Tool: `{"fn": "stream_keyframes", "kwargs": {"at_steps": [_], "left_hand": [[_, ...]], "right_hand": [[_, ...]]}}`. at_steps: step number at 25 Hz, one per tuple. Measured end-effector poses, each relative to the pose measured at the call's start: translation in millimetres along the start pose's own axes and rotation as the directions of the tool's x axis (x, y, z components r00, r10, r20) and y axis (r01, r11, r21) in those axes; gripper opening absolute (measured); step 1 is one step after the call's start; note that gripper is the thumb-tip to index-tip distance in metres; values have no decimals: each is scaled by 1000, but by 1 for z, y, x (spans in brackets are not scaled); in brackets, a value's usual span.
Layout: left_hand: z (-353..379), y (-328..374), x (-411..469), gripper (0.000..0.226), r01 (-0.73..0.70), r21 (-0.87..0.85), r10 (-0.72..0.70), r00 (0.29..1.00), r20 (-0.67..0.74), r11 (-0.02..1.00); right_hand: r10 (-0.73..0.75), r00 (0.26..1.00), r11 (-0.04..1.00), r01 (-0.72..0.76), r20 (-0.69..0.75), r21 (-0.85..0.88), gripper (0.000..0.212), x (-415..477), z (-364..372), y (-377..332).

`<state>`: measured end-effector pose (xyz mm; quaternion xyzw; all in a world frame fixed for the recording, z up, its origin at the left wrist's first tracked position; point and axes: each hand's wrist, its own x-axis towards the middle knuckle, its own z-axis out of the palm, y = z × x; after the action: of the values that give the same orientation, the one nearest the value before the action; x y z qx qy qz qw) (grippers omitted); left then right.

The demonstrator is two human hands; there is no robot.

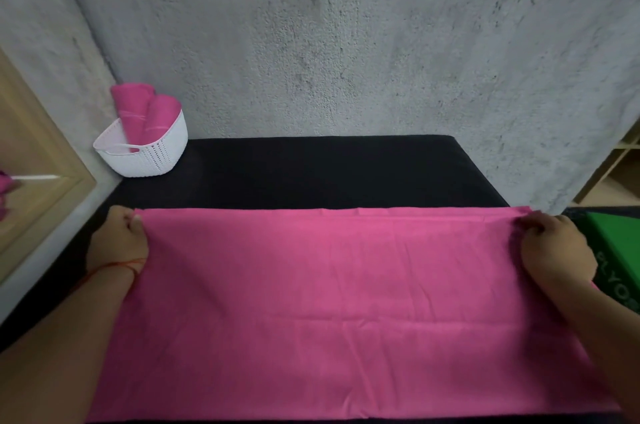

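I have the pink cloth (346, 302) spread flat on the black worktop (311, 174), well in front of the white basket (152, 157), where two rolls already stand. My left hand (119, 240) and right hand (554, 247) each pinch a far corner; I reckon folding and rolling remain.

A plain indoor workroom: rough grey wall (346, 42), black-covered table (311, 170), white basket (149, 160) of rolled pink cloths (138, 108), wooden shelving (620, 164)
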<state>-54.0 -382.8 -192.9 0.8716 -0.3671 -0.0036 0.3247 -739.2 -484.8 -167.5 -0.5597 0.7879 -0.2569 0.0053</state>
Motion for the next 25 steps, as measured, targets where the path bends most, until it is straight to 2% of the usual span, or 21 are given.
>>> {"fn": "stream_keyframes", "kwargs": {"at_steps": [3, 4, 6, 8, 13, 16, 20, 25], "left_hand": [[-2, -2, 5, 15, -22, -16, 22, 1000, 16, 1000], [-2, -2, 7, 16, -4, -25, 4, 1000, 5, 1000], [-1, -6, 9, 18, 13, -22, -13, 1000, -3, 1000], [-4, -8, 10, 21, 20, -42, -20, 1000, -2, 999], [-13, -3, 9, 26, 32, -91, -35, 999, -28, 995], [-15, -2, 18, 38, 18, -17, -17, 999, 30, 1000], [-16, 13, 16, 23, 18, 87, -26, 996, 89, 996], [-4, 7, 11, 16, -41, 120, 37, 999, 35, 992]], "right_hand": [[69, 989, 992, -54, -133, 115, 38, 12, -14, -15], [95, 986, 987, -75, -136, 142, 40, 17, -15, -21], [119, 991, 986, -110, -66, 128, 49, 20, -5, -27], [82, 997, 991, -81, -1, 102, 47, 12, 10, -26], [107, 994, 989, -106, -2, 102, 48, 18, 19, -20], [119, 993, 989, -119, 2, 90, 50, 19, 19, -19], [125, 990, 991, -127, 68, 39, 51, 27, 13, -25], [101, 995, 995, -101, 3, 16, 45, 26, 18, -20]]}}
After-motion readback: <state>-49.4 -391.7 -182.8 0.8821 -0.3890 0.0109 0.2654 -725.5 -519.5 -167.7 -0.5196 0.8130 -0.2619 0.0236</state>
